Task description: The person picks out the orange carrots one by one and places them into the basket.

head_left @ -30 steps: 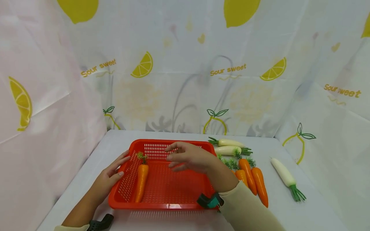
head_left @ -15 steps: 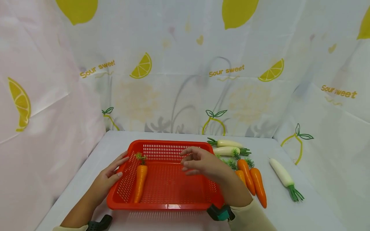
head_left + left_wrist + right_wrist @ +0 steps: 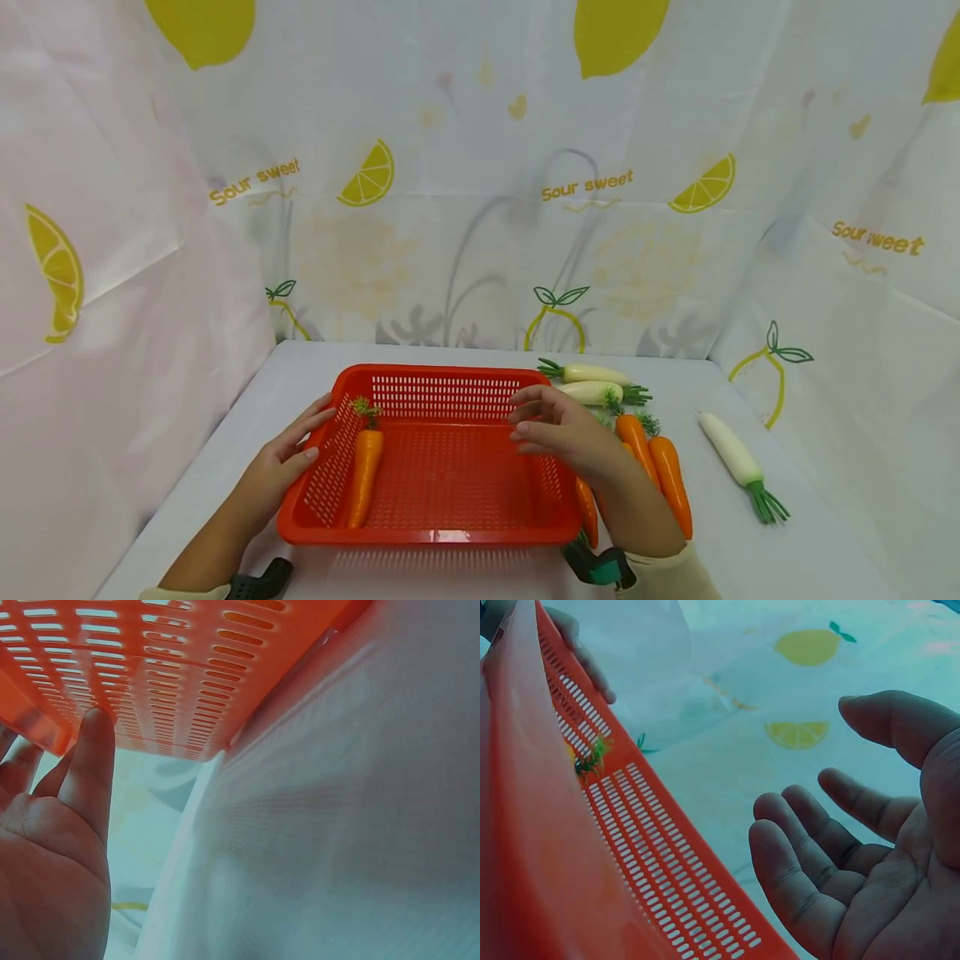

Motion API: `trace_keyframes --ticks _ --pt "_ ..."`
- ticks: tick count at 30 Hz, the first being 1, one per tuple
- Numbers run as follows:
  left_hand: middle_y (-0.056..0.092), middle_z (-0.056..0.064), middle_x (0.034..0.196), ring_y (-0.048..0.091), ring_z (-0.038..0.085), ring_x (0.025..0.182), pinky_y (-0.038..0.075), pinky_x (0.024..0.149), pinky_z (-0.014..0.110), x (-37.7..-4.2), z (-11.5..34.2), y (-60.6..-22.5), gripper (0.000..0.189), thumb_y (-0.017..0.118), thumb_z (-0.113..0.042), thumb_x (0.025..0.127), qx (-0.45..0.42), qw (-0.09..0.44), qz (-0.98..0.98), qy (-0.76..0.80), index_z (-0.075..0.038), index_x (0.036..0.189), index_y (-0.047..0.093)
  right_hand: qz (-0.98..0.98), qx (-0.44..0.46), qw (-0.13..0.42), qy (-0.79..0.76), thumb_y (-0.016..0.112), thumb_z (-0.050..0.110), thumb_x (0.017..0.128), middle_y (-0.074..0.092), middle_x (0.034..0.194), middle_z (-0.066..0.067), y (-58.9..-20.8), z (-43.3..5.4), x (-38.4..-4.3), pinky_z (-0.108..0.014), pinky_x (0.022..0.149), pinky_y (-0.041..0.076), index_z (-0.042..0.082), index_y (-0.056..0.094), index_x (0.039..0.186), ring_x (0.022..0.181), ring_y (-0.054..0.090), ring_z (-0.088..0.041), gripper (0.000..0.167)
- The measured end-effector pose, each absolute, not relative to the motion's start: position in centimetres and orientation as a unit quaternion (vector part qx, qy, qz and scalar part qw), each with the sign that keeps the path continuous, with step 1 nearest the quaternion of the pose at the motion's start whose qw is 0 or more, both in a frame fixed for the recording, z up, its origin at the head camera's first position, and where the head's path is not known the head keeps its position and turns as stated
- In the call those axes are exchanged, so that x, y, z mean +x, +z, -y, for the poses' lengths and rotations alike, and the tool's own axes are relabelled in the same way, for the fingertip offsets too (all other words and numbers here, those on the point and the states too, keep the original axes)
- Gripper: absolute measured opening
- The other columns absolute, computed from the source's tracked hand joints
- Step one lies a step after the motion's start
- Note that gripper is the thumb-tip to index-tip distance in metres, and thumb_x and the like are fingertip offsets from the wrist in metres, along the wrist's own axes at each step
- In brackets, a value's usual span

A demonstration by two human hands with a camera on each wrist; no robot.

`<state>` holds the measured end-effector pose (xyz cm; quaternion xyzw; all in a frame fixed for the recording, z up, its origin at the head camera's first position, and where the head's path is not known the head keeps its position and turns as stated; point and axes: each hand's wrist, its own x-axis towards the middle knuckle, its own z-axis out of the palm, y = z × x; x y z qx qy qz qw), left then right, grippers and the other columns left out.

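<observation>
My left hand [image 3: 279, 468] rests on the left rim of a red plastic basket [image 3: 442, 536], its fingers nearly straight. In the left wrist view, a fingertip of that hand [image 3: 56, 855] touches the slotted outer wall of the basket [image 3: 172, 682]. Inside the basket, along its left wall, lies one orange carrot [image 3: 366, 477] with a green top. Over the basket's right rim hangs my right hand [image 3: 566, 433], holding nothing. The right wrist view shows the right hand [image 3: 855, 847] palm up to the camera, with loosely bent fingers and the thumb apart.
Right of the basket lie several carrots [image 3: 671, 479], partly hidden by the right forearm. Two white radishes [image 3: 596, 373] lie behind them, and a third white radish [image 3: 731, 450] lies farther right. A lemon-print cloth [image 3: 465, 250] walls in the white table [image 3: 795, 558].
My right hand has moved right, from above the middle of the basket to its right rim, uncovering more of the basket's inside. The left hand has stayed on the left rim.
</observation>
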<state>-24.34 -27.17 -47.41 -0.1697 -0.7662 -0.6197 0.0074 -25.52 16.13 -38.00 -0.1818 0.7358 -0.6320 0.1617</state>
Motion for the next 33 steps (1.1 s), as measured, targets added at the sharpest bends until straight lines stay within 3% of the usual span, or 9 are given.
trace_keyframes --ticks 7,16,23,33 --pt "0.020 -0.004 0.176 0.050 -0.012 0.133 0.061 0.087 0.029 -24.7 27.3 -47.8 0.052 0.047 -0.014 0.110 -0.188 0.014 0.757 -0.625 -0.005 0.160 0.039 -0.753 -0.162 0.124 -0.625 0.068 0.019 0.102 0.056 0.131 -0.024 -38.1 -18.1 -25.1 -0.036 0.095 0.060 0.001 0.049 0.139 0.114 0.066 -0.032 0.045" --pt "0.019 -0.004 0.176 0.047 -0.015 0.134 0.061 0.088 0.028 -24.8 27.4 -47.9 0.052 0.048 -0.015 0.110 -0.182 0.010 0.758 -0.627 -0.007 0.161 0.039 -0.767 -0.137 0.097 -0.619 0.062 0.013 0.104 0.051 0.138 -0.031 -39.2 -20.2 -25.0 -0.032 0.092 0.060 -0.006 0.044 0.145 0.114 0.065 -0.030 0.048" --pt "0.019 -0.005 0.176 0.045 -0.016 0.135 0.060 0.090 0.027 -24.6 27.5 -47.9 0.053 0.048 -0.016 0.110 -0.177 0.004 0.756 -0.630 -0.007 0.161 0.039 -0.784 -0.108 0.066 -0.608 0.066 0.015 0.102 0.055 0.134 -0.027 -40.1 -21.2 -24.6 -0.044 0.097 0.060 0.000 0.047 0.144 0.112 0.064 -0.032 0.048" --pt "0.019 -0.003 0.176 0.047 -0.014 0.134 0.061 0.089 0.030 -24.6 27.4 -47.9 0.053 0.048 -0.014 0.110 -0.180 0.004 0.756 -0.629 -0.007 0.161 0.039 -0.810 -0.084 0.036 -0.579 0.067 0.015 0.102 0.055 0.134 -0.027 -41.5 -22.9 -24.6 -0.030 0.092 0.059 0.000 0.049 0.143 0.116 0.063 -0.033 0.047"
